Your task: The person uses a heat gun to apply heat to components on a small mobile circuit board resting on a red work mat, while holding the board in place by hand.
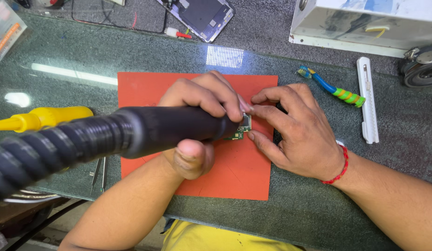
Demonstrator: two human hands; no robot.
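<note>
My left hand point(197, 116) grips a thick black wand point(146, 128) with a ribbed hose that trails off to the lower left. Its tip points at a small green circuit board point(241, 130) lying on an orange mat point(234, 179). My right hand point(295, 130) rests on the mat beside the board, its thumb and forefinger pressing on the board's right edge. A red thread bracelet circles that wrist. Most of the board is hidden under the wand tip and my fingers.
A yellow bottle point(44, 117) lies at the left. Metal tweezers point(99, 174) sit by the mat's lower left corner. A blue-green toothbrush point(334, 88) and a white cutter point(368, 100) lie to the right. An opened phone point(202, 16) and a white box point(364, 23) stand at the back.
</note>
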